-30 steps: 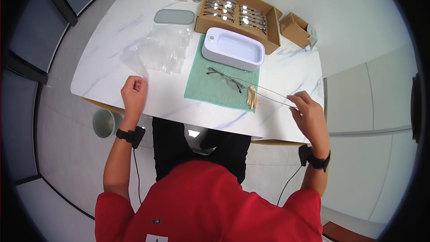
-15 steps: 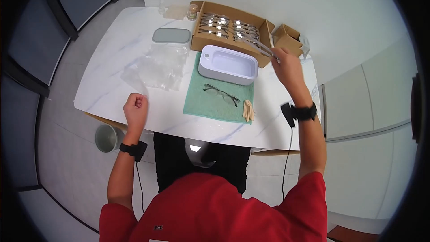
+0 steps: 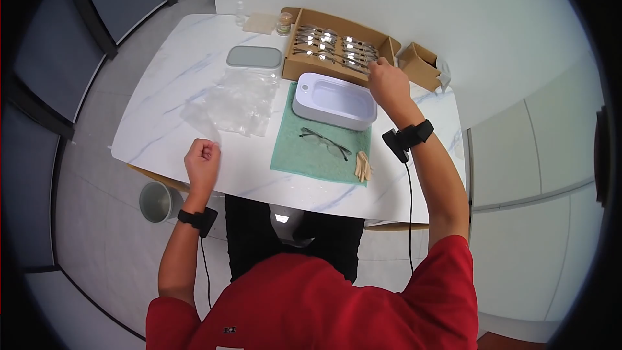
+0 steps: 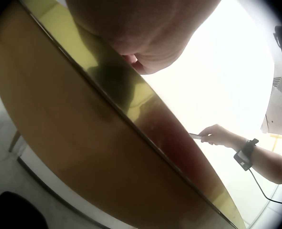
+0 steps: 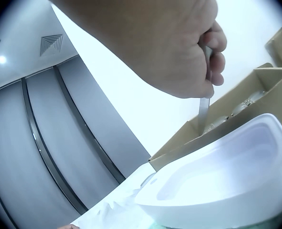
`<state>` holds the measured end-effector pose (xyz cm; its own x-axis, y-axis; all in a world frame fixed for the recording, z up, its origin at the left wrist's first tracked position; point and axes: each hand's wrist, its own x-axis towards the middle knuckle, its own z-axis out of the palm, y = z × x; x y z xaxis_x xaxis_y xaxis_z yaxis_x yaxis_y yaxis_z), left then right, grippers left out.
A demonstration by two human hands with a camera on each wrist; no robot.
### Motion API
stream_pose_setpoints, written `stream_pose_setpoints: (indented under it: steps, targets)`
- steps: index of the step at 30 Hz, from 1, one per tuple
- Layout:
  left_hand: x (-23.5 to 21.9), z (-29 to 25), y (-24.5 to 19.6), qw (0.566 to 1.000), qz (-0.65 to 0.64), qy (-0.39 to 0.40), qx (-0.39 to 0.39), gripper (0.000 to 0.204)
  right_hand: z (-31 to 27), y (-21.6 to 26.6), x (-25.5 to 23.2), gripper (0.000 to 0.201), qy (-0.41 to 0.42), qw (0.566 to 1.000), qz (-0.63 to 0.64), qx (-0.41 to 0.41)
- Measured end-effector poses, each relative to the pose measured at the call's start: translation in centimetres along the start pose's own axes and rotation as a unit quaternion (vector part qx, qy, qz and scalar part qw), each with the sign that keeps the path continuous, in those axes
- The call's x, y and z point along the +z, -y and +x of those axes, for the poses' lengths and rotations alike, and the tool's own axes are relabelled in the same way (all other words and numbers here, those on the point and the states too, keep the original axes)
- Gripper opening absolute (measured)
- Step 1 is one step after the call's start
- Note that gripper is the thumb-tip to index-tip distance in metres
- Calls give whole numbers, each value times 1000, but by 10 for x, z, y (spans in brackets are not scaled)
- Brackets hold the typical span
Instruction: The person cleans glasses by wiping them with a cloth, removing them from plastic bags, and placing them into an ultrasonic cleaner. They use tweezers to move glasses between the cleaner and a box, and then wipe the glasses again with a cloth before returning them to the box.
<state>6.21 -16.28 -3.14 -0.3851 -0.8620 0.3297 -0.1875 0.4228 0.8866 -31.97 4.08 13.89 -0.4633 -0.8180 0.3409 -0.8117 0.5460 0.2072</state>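
My right hand (image 3: 389, 87) is over the right front of a cardboard box (image 3: 291, 68) holding several pairs of glasses (image 3: 317, 45). It grips long metal tweezers (image 5: 204, 110), whose far end reaches down into the box in the right wrist view. My left hand (image 3: 202, 163) rests at the table's near left edge with its fingers curled in, beside clear plastic bags (image 3: 236, 100). One pair of glasses (image 3: 324, 142) lies on a green towel (image 3: 291, 155), in front of a white ultrasonic cleaner (image 3: 304, 110) with an uncovered basin.
Beige finger cots (image 3: 363, 167) lie at the towel's right corner. A grey lid (image 3: 254, 57) sits left of the box, with a small jar (image 3: 284, 24) and a clear bottle (image 3: 240, 13) behind. A smaller carton (image 3: 419, 68) stands right; a bin (image 3: 157, 202) is on the floor.
My right hand has carried the tweezers from right of the towel, up and leftward to the box of glasses. The left hand keeps its place at the table edge, while the head view shifts.
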Motion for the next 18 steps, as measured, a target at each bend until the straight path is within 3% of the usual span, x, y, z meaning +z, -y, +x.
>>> stream_pose_setpoints:
  steps: [12,18]
  targets:
    - [1,1,0,1000,11,-1,14,12,10,6,3,12,5,998,-34,-44]
    - [0,1,-2,1000,10,-4,19,12,-2,-14,-12,10,-35,996,-40,-71]
